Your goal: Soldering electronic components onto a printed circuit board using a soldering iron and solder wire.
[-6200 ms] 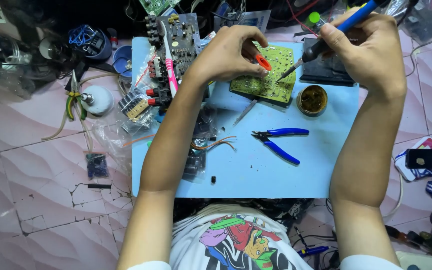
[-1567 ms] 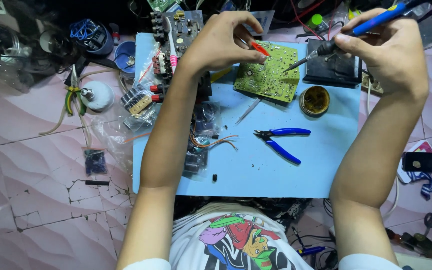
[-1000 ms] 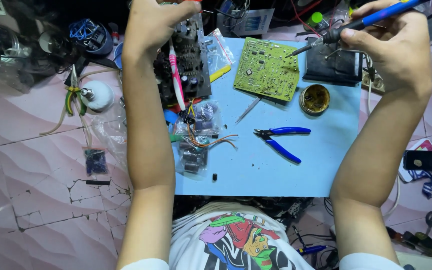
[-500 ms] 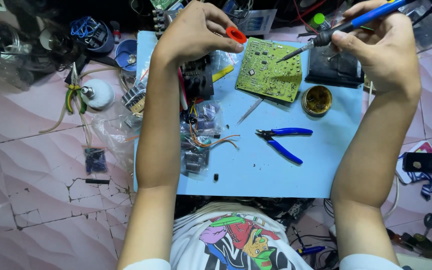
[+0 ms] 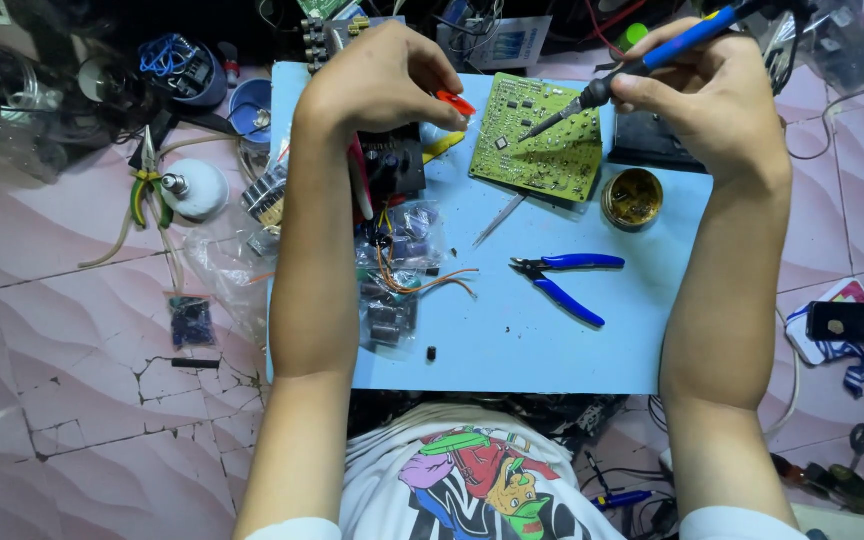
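My left hand (image 5: 382, 80) pinches a small red tool (image 5: 455, 102) just left of a green circuit board (image 5: 542, 140) that lies flat on the light blue work mat (image 5: 512, 330). My right hand (image 5: 712, 90) grips a blue-handled soldering iron (image 5: 642, 68), its tip hovering over the board's upper middle. Under my left wrist lies a dark circuit assembly (image 5: 392, 165) with orange wires (image 5: 422, 280).
Blue-handled cutters (image 5: 567, 280), metal tweezers (image 5: 499, 218) and a round flux tin (image 5: 633, 198) lie on the mat. Small bags of parts (image 5: 397, 290) sit by my left forearm. Clutter, wires and a white bulb (image 5: 190, 188) cover the pink tiled floor on the left; a black device (image 5: 844, 320) lies right.
My left hand reached up to the clutter beyond the mat, then came back with the red tool to the board's left edge. The soldering iron tip stays over the board.
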